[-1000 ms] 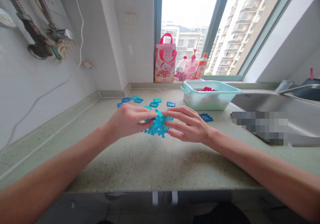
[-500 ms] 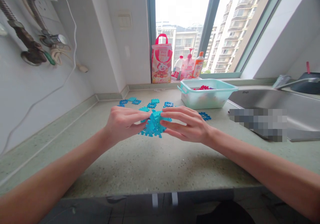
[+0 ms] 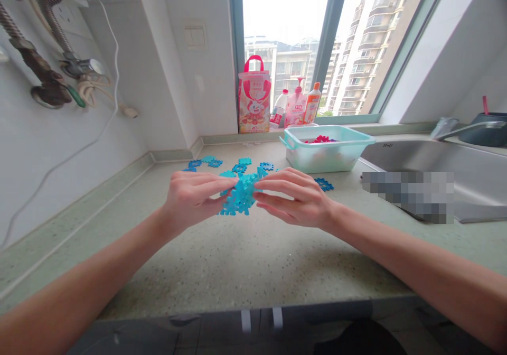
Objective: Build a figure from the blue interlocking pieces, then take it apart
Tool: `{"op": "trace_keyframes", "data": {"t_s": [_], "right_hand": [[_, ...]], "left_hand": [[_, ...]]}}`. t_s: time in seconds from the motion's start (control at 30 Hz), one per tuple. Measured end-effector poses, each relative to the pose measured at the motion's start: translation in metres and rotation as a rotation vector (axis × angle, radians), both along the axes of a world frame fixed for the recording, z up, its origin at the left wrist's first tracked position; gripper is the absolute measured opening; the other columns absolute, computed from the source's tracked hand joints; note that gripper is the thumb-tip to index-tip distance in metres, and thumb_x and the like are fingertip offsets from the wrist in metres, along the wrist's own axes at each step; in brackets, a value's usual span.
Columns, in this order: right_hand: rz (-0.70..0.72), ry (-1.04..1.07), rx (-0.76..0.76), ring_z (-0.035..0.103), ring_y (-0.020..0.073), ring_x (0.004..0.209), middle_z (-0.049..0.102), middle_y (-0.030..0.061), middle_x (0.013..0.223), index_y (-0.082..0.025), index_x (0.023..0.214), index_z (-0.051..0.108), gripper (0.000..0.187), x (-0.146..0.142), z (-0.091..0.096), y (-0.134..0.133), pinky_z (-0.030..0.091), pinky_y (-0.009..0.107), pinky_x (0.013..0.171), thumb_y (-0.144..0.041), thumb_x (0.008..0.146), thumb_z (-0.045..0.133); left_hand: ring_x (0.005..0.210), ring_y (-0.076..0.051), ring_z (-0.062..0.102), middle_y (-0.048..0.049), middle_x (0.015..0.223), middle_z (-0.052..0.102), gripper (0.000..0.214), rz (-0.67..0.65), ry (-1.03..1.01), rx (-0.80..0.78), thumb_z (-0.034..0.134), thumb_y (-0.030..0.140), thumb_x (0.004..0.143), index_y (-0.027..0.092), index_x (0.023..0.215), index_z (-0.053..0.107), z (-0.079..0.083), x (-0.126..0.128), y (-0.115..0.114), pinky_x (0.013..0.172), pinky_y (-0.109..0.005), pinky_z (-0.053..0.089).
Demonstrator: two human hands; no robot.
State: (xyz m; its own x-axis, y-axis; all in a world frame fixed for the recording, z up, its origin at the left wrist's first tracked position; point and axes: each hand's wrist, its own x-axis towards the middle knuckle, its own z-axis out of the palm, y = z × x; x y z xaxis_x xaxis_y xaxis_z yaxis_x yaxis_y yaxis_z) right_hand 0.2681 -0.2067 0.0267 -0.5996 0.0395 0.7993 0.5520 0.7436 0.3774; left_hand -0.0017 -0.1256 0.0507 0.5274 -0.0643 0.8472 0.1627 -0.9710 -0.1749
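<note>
A cluster of light-blue interlocking plastic building pieces (image 3: 242,195) with notched edges is held up over the counter between both hands. My left hand (image 3: 194,194) pinches its left side, thumb below and fingers above. My right hand (image 3: 295,195) grips the right side with its fingertips, beside a piece that stands up at an angle. The inner faces of the cluster and some fingertips are hidden. Behind the hands, loose dark-blue notched pieces (image 3: 239,168) and a light-blue piece (image 3: 245,161) lie on the counter.
A pale-green plastic basket (image 3: 330,154) with red pieces inside stands at the back right. Right of it is a steel sink (image 3: 475,186) with a faucet (image 3: 455,129). A pink bag (image 3: 254,104) and several bottles line the windowsill. Another dark-blue piece (image 3: 325,184) lies near the basket.
The cluster has turned slightly in my hands, and its right-hand piece now tilts up toward the right. Both hands keep their hold. The view has shifted a little.
</note>
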Motion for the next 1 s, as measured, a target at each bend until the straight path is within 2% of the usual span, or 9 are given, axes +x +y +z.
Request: {"op": "trace_keyframes", "data": {"t_s": [0.17, 0.33, 0.43, 0.67, 0.9, 1.0], "right_hand": [[-0.013, -0.003, -0.002, 0.075, 0.0236, 0.11, 0.077, 0.0098, 0.132, -0.022, 0.134, 0.072, 0.04, 0.0002, -0.0017, 0.0005, 0.067, 0.042, 0.093, -0.022, 0.095, 0.079], [-0.081, 0.015, 0.016, 0.074, 0.0253, 0.112, 0.078, 0.006, 0.129, -0.029, 0.138, 0.07, 0.044, -0.0011, -0.0028, 0.001, 0.065, 0.044, 0.093, -0.033, 0.095, 0.08], [-0.147, 0.036, 0.04, 0.071, 0.027, 0.118, 0.075, 0.006, 0.136, -0.03, 0.135, 0.071, 0.043, -0.0043, -0.0034, 0.0005, 0.063, 0.046, 0.096, -0.037, 0.094, 0.081], [-0.153, -0.014, 0.049, 0.071, 0.0276, 0.116, 0.078, 0.0055, 0.132, -0.026, 0.133, 0.07, 0.043, -0.0046, -0.0032, 0.0024, 0.061, 0.045, 0.094, -0.033, 0.092, 0.08], [-0.134, 0.014, -0.071, 0.072, 0.0273, 0.115, 0.077, 0.0003, 0.134, -0.035, 0.141, 0.068, 0.052, -0.0021, -0.0043, 0.0023, 0.059, 0.047, 0.098, -0.026, 0.09, 0.076], [-0.129, 0.021, -0.063, 0.073, 0.0268, 0.114, 0.077, -0.0004, 0.134, -0.035, 0.139, 0.069, 0.05, -0.0021, -0.004, 0.0023, 0.06, 0.046, 0.097, -0.026, 0.09, 0.075]], "left_hand": [[0.069, -0.014, 0.079, 0.0008, 0.085, 0.084, 0.013, -0.065, -0.006, 0.062, 0.077, 0.036, 0.099, 0.025, 0.094, 0.079, 0.001, 0.0026, -0.0024, 0.062, -0.021, 0.056], [0.06, -0.014, 0.074, 0.0018, 0.073, 0.08, 0.009, -0.005, 0.013, 0.033, 0.077, 0.034, 0.097, 0.027, 0.092, 0.08, -0.0001, 0.0045, -0.0069, 0.058, -0.022, 0.052], [0.057, -0.013, 0.072, 0.0023, 0.073, 0.079, 0.007, 0.007, 0.001, -0.007, 0.078, 0.033, 0.096, 0.027, 0.091, 0.079, -0.0018, 0.0052, -0.0094, 0.057, -0.022, 0.05], [0.054, -0.012, 0.071, 0.0024, 0.075, 0.081, 0.01, 0.043, 0.038, -0.098, 0.074, 0.032, 0.096, 0.026, 0.091, 0.08, -0.0078, 0.0059, -0.0062, 0.057, -0.022, 0.053], [0.055, -0.013, 0.072, 0.0005, 0.078, 0.082, 0.013, 0.058, 0.04, -0.106, 0.073, 0.032, 0.096, 0.026, 0.089, 0.082, -0.0085, 0.0068, -0.0052, 0.056, -0.021, 0.056], [0.055, -0.013, 0.072, 0.0, 0.079, 0.083, 0.012, 0.052, 0.044, -0.123, 0.075, 0.033, 0.095, 0.026, 0.09, 0.082, -0.0079, 0.006, -0.006, 0.057, -0.021, 0.056]]}}
